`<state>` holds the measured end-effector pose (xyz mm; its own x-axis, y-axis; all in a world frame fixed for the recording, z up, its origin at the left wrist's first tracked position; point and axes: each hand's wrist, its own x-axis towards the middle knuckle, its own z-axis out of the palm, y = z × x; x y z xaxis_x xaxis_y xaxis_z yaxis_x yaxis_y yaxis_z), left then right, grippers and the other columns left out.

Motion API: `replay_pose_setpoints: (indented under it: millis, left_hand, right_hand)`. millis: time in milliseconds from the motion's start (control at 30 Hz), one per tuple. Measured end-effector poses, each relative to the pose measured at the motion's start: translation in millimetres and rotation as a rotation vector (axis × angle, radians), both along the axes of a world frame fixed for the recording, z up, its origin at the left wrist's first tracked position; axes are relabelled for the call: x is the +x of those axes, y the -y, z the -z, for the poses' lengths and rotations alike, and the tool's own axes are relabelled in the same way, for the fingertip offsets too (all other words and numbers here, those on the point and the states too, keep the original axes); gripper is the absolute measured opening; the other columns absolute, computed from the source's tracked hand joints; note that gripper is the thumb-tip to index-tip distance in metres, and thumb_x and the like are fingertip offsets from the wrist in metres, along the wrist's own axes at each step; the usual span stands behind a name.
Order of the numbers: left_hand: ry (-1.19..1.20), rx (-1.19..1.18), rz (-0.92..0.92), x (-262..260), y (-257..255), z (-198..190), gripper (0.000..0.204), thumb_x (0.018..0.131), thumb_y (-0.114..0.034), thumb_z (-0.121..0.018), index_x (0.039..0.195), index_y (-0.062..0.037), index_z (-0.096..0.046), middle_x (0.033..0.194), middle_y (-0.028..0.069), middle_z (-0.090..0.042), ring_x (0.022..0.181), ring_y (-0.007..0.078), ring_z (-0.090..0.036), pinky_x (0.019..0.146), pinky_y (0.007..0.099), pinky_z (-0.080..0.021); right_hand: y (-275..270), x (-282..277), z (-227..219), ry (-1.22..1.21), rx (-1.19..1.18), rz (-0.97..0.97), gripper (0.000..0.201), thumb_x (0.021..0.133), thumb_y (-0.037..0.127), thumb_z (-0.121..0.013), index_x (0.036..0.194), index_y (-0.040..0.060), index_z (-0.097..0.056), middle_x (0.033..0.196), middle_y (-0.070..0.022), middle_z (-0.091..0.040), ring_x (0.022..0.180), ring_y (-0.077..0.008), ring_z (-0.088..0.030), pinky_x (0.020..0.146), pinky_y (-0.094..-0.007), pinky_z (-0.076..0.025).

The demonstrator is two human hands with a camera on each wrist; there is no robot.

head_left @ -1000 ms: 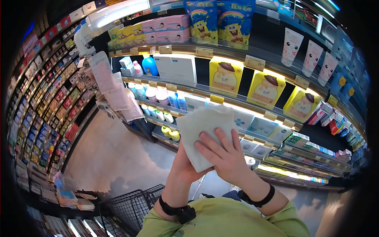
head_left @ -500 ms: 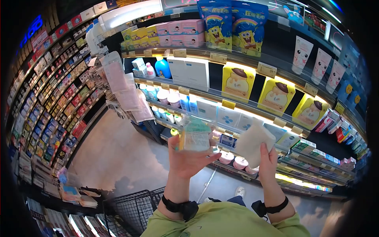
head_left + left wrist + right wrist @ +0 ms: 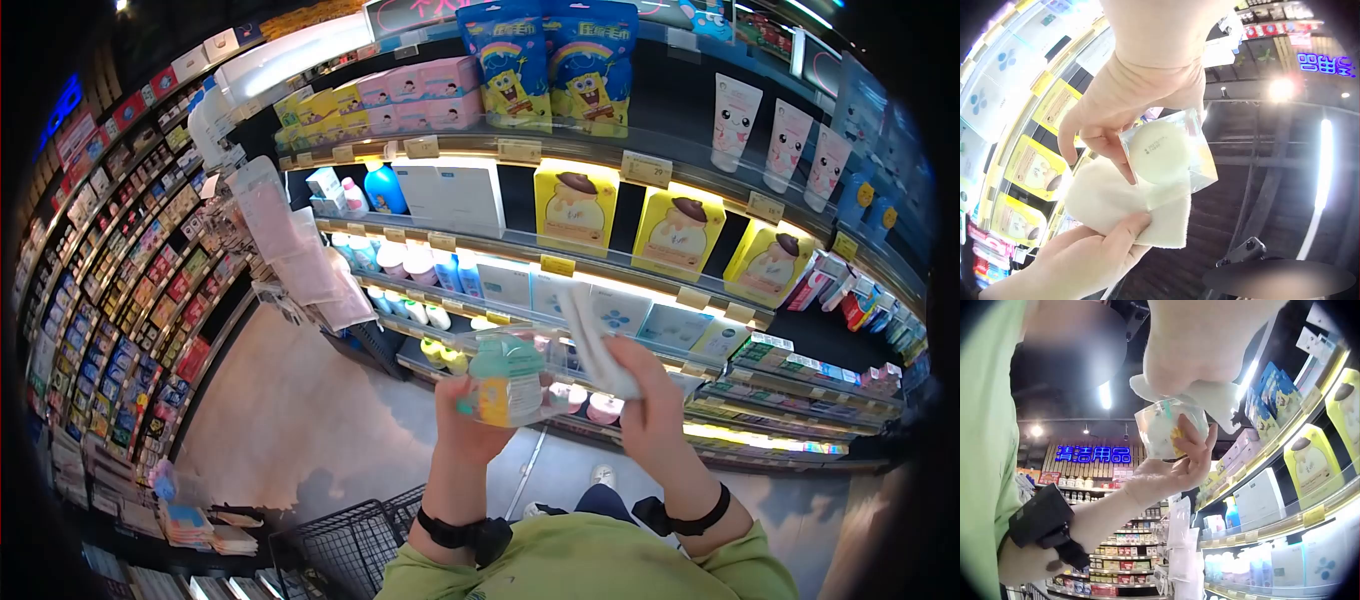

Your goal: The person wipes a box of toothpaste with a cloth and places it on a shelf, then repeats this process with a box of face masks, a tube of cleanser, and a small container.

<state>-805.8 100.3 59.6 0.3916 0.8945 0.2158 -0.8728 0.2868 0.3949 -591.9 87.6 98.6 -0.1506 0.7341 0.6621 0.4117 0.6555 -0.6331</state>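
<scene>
My left hand (image 3: 470, 425) grips a clear plastic package (image 3: 545, 405) from below and the side. Inside it sits a round tub with a mint-green top (image 3: 503, 360) and a yellow and white label. From the left wrist view, the pale round base (image 3: 1160, 153) of the tub shows small dark print. My right hand (image 3: 652, 395) pinches a folded white cloth (image 3: 592, 340), seen nearly edge-on beside the package in the head view. In the left wrist view, the cloth (image 3: 1107, 194) overlaps the package's lower edge.
Lit shelves (image 3: 440, 235) in front hold yellow boxes (image 3: 680, 228), blue cartoon pouches (image 3: 503, 70), pink tubes (image 3: 738, 120) and bottles. A black wire basket (image 3: 345, 545) stands low at left. Packets (image 3: 300, 240) hang on the shelf end. Another stocked shelf (image 3: 140, 260) curves along the far left.
At first my right hand lay flat on the cloth with my left hand beneath. Then the hands parted, showing the package in the left; now the right has brought the cloth back beside it.
</scene>
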Motion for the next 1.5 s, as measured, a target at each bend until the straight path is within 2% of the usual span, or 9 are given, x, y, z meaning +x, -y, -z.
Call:
replay_pose_setpoints:
  millis: [67,100,200,500,833,967,1167,1267,1500]
  left_hand:
    - [-0.351,-0.084,-0.471,13,-2,1,0.076,0.07,-0.029,-0.072,0.133,-0.0012,-0.042,0.12,0.014,-0.056,0.107,0.0274,-0.058,0.092,0.0397,-0.046]
    - [-0.344,-0.078,-0.464,21,-5,-6,0.076,0.07,-0.029,-0.072,0.133,-0.0012,-0.042,0.12,0.014,-0.056,0.107,0.0274,-0.058,0.092,0.0397,-0.046]
    - [-1.231,0.315,-1.135,43,-12,-17,0.082,0.067,-0.011,-0.074,0.136,0.0002,-0.031,0.112,0.0126,-0.054,0.102,0.0176,-0.054,0.088,0.0313,-0.044]
    - [-1.755,0.552,-1.404,109,-43,-39,0.087,0.062,-0.031,-0.085,0.129,0.0018,-0.039,0.111,0.0147,-0.052,0.105,0.03,-0.046,0.093,0.0433,-0.031]
    - [-1.573,0.968,-1.349,146,-97,-99,0.087,0.057,-0.013,-0.082,0.134,-0.0049,-0.042,0.13,0.0119,-0.05,0.112,0.028,-0.046,0.094,0.0393,-0.031]
    - [-1.443,0.998,-1.307,155,-115,-104,0.093,0.055,-0.013,-0.085,0.136,-0.0034,-0.04,0.129,0.0114,-0.051,0.116,0.0279,-0.045,0.098,0.039,-0.031]
    - [-1.057,0.839,-1.142,161,-146,-105,0.092,0.061,-0.003,-0.082,0.139,-0.001,-0.032,0.128,0.0124,-0.05,0.119,0.0251,-0.05,0.096,0.0375,-0.043]
    - [-0.594,0.505,-0.657,152,-156,-119,0.086,0.065,0.004,-0.073,0.139,-0.0027,-0.03,0.13,0.0139,-0.048,0.121,0.0236,-0.05,0.1,0.0378,-0.043]
    - [-0.418,0.301,-0.396,145,-167,-119,0.081,0.068,0.001,-0.073,0.136,-0.009,-0.029,0.13,0.0145,-0.048,0.121,0.0252,-0.05,0.099,0.039,-0.044]
  right_hand:
    - [-2,16,1,-0.008,-0.066,0.055,0.05,0.069,-0.011,-0.041,0.115,0.0013,-0.058,0.109,-0.019,-0.059,0.104,-0.0392,-0.057,0.091,-0.04,-0.045]
    - [-3,22,0,-0.018,-0.137,0.098,0.048,0.07,-0.01,-0.04,0.114,0.0,-0.057,0.104,-0.0191,-0.059,0.098,-0.0384,-0.058,0.087,-0.0389,-0.046]
    - [-3,29,-7,-0.007,-0.164,0.001,0.043,0.071,-0.003,-0.047,0.113,-0.0014,-0.057,0.1,-0.0183,-0.059,0.091,-0.0347,-0.059,0.084,-0.0366,-0.047]
    - [-31,29,-32,0.023,-0.366,0.073,0.068,0.078,0.028,-0.074,0.131,-0.003,-0.045,0.111,-0.0206,-0.059,0.096,-0.0296,-0.064,0.074,-0.0365,-0.052]
    - [-84,79,-73,-0.315,-0.411,0.045,0.032,0.085,0.017,-0.068,0.11,-0.0014,-0.061,0.079,-0.005,-0.064,0.065,-0.0075,-0.055,0.05,-0.023,-0.04]
    - [-107,97,-77,-0.352,-0.242,0.005,0.035,0.083,0.014,-0.066,0.112,-0.0031,-0.06,0.094,-0.011,-0.065,0.078,-0.0134,-0.06,0.066,-0.0259,-0.047]
    - [-115,113,-89,-0.112,0.063,-0.014,0.051,0.08,0.011,-0.067,0.127,-0.003,-0.053,0.119,-0.0209,-0.059,0.108,-0.0333,-0.059,0.09,-0.0349,-0.046]
    - [-121,125,-92,-0.152,0.088,-0.031,0.042,0.079,0.006,-0.065,0.12,-0.0027,-0.058,0.115,-0.0189,-0.061,0.104,-0.0304,-0.061,0.087,-0.0344,-0.047]
    - [-132,124,-98,-0.266,-0.096,-0.001,0.04,0.08,0.005,-0.065,0.119,-0.0007,-0.058,0.108,-0.0153,-0.063,0.092,-0.022,-0.061,0.071,-0.0285,-0.046]
